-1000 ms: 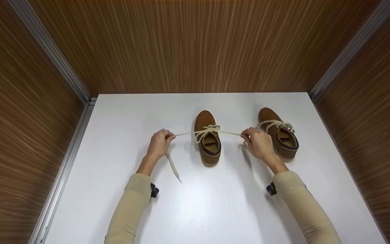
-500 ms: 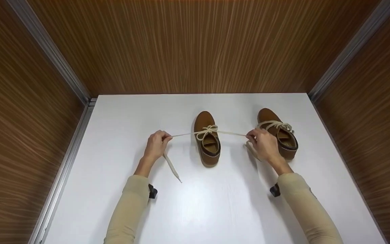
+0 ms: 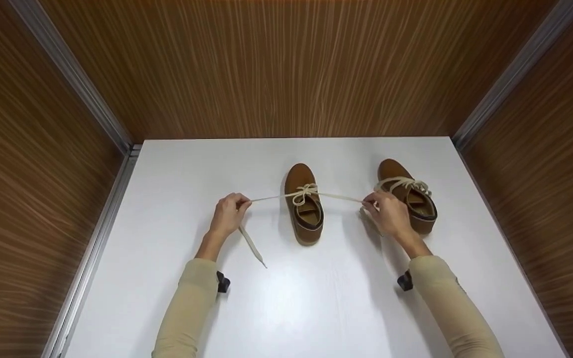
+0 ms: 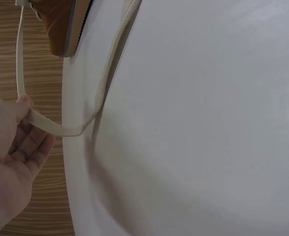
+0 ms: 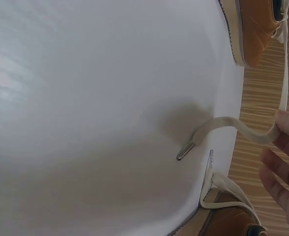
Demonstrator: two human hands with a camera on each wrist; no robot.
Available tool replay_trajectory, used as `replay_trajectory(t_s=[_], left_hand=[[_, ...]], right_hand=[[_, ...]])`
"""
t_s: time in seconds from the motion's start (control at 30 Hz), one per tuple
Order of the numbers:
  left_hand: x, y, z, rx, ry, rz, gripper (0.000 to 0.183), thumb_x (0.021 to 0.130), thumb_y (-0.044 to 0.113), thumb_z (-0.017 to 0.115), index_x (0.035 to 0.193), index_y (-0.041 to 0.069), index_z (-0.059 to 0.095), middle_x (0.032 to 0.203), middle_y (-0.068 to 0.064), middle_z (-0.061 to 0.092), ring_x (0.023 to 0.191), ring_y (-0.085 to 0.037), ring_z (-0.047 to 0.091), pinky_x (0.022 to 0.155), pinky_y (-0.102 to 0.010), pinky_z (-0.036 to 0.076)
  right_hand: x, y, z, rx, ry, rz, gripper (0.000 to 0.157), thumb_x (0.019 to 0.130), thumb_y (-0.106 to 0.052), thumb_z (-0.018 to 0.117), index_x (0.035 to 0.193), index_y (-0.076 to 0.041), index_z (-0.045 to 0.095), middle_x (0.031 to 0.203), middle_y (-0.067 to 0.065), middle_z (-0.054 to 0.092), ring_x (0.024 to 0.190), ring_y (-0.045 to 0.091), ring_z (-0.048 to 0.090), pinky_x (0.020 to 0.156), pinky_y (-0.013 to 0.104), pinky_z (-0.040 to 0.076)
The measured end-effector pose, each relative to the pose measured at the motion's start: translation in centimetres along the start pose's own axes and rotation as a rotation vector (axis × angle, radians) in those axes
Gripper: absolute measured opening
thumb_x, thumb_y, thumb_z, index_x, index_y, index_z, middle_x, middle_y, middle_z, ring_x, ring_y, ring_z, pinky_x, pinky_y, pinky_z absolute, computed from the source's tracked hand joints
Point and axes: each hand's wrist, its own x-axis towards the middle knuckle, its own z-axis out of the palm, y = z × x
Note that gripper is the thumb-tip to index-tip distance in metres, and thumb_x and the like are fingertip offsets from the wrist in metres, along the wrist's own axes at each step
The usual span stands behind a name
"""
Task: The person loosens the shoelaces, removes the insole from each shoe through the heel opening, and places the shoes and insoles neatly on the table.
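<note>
A brown shoe (image 3: 300,175) with cream laces stands mid-table, toe pointing away, a looped knot (image 3: 307,190) over its tongue. Left of it, my left hand (image 3: 227,214) pinches one lace (image 3: 269,198) between thumb and forefinger; that lace runs taut to the knot, and its loose end (image 4: 61,131) droops to the table. On the other side my right hand (image 3: 388,211) pinches the opposite lace (image 3: 341,197), also drawn straight. Its tail (image 5: 223,121) hangs below the fingers, ending in a metal tip (image 5: 185,151).
A second brown shoe (image 3: 422,216) with cream laces stands at the right, angled, close beside the right hand. Wood-grain panels (image 3: 286,69) rise behind and on both sides of the white table (image 3: 286,308).
Both hands have drawn apart, the left slightly leftward and the right rightward, with the laces still pinched. The loops at the knot have become smaller. The shoes have hardly moved.
</note>
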Motion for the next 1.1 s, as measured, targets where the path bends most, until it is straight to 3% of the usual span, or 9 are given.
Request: replay_trajectory(t_s=[0.23,0.4,0.6,0.7,0.9,1.1], left_hand=[[0.1,0.3,0.4,-0.004,-0.039,0.0,0.015,0.103,0.013,0.068,0.109,0.002,0.076,0.098,-0.014,0.076,0.09,-0.027,0.071,0.082,-0.04,0.06],[0.2,0.7,0.5,-0.015,-0.051,0.015,0.017,0.102,0.014,0.069,0.111,0.002,0.077,0.098,-0.014,0.075,0.089,-0.027,0.071,0.08,-0.037,0.059],[0.2,0.9,0.7,-0.005,-0.064,0.023,0.015,0.1,0.021,0.074,0.1,0.006,0.077,0.093,-0.009,0.074,0.084,-0.019,0.066,0.074,-0.027,0.052],[0.2,1.0,1.0,0.001,-0.075,0.022,0.015,0.099,0.021,0.074,0.1,0.006,0.077,0.093,-0.009,0.075,0.083,-0.018,0.066,0.074,-0.027,0.052],[0.3,1.1,1.8,0.0,-0.118,0.02,0.02,0.099,0.02,0.074,0.11,0.004,0.077,0.101,-0.011,0.077,0.093,-0.025,0.072,0.084,-0.039,0.06],[0.4,1.8,2.9,0.008,-0.177,0.016,0.028,0.101,0.023,0.073,0.119,0.002,0.074,0.112,-0.013,0.078,0.107,-0.03,0.075,0.095,-0.044,0.062]], right_hand=[[0.1,-0.5,0.3,0.136,-0.047,0.033,0.014,0.1,-0.018,0.072,0.109,-0.008,0.079,0.099,0.009,0.081,0.088,0.028,0.074,0.077,0.042,0.055],[0.4,-1.0,0.3,0.143,-0.072,0.011,0.018,0.1,-0.015,0.071,0.113,-0.006,0.08,0.098,0.01,0.08,0.086,0.025,0.072,0.075,0.035,0.053],[0.5,-1.3,0.5,0.141,-0.084,-0.008,0.012,0.098,-0.017,0.075,0.102,-0.009,0.082,0.093,0.008,0.079,0.081,0.021,0.069,0.071,0.03,0.051],[0.6,-1.4,0.8,0.152,-0.085,-0.027,0.01,0.097,-0.017,0.076,0.098,-0.008,0.082,0.089,0.008,0.079,0.077,0.02,0.069,0.069,0.027,0.051],[0.8,-1.9,1.8,0.129,-0.093,-0.029,0.012,0.096,-0.017,0.076,0.1,-0.008,0.081,0.095,0.009,0.081,0.083,0.026,0.073,0.073,0.035,0.055],[1.2,-2.8,2.9,0.103,-0.105,-0.04,0.015,0.095,-0.017,0.076,0.105,-0.008,0.081,0.1,0.009,0.081,0.092,0.031,0.074,0.077,0.046,0.058]])
